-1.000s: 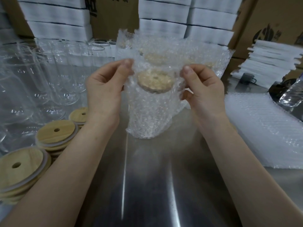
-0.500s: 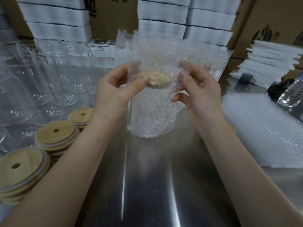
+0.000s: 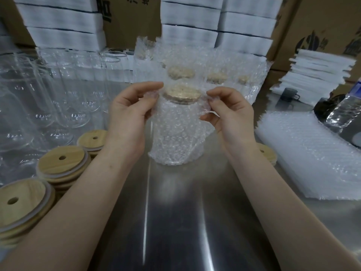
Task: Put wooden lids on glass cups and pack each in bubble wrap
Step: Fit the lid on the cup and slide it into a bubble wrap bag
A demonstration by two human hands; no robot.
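A glass cup inside a bubble wrap bag (image 3: 176, 137) stands upright on the steel table (image 3: 175, 222) in the middle. Its wooden lid (image 3: 182, 93) shows through the wrap at the top. My left hand (image 3: 129, 116) pinches the bag's top edge on the left of the lid. My right hand (image 3: 230, 112) pinches the crumpled top edge on the right. Behind stand other wrapped lidded cups (image 3: 216, 77).
Stacks of wooden lids (image 3: 60, 165) with a centre hole lie at the left, one more lid (image 3: 266, 153) behind my right wrist. Bare glass cups (image 3: 58, 90) fill the back left. A pile of bubble wrap bags (image 3: 312, 153) lies at the right. White boxes and cartons line the back.
The bag's open top, held up above the lid before, has been pulled down and outward; both hands now pinch it lower at the lid's sides.
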